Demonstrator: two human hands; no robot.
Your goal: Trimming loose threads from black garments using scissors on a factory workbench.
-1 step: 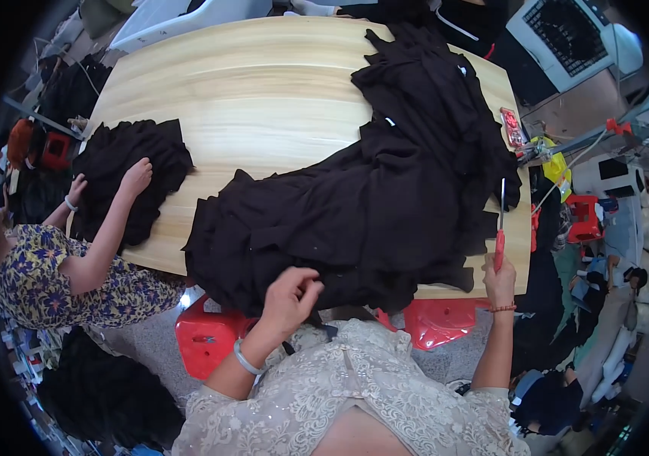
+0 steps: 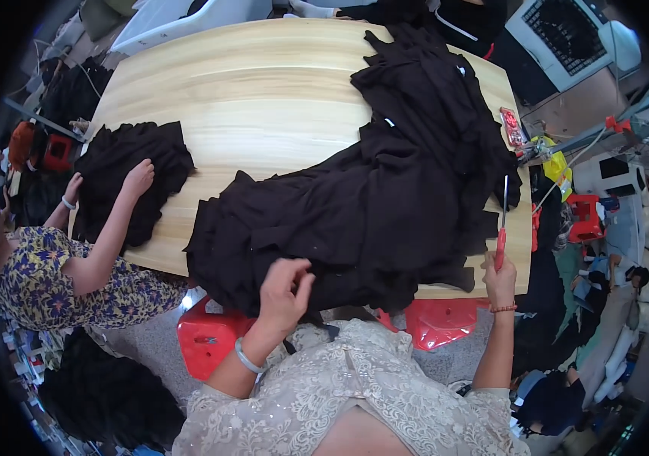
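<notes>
A long pile of black garments (image 2: 324, 213) curves across the near and right side of the table (image 2: 263, 99). Over its near edge is my left hand (image 2: 283, 292), with curved fingers, the thumb apart and nothing seen in it. My right hand (image 2: 500, 283) is closed round the red handle of slim scissors (image 2: 500, 247). Their thin metal blade points away from me, just right of the pile; whether the blades are parted cannot be made out.
At the left, another person (image 2: 74, 273) has both hands on a smaller black garment pile (image 2: 131, 182). Red stools (image 2: 206, 342) stand under the near edge. A small red box (image 2: 511, 127) lies at the right edge; a bluish-white tub (image 2: 180, 26) stands behind the table.
My left hand has shifted slightly left and away from me, its thumb and fingers turned a little. The scissors' blade tip has tilted slightly to the right.
</notes>
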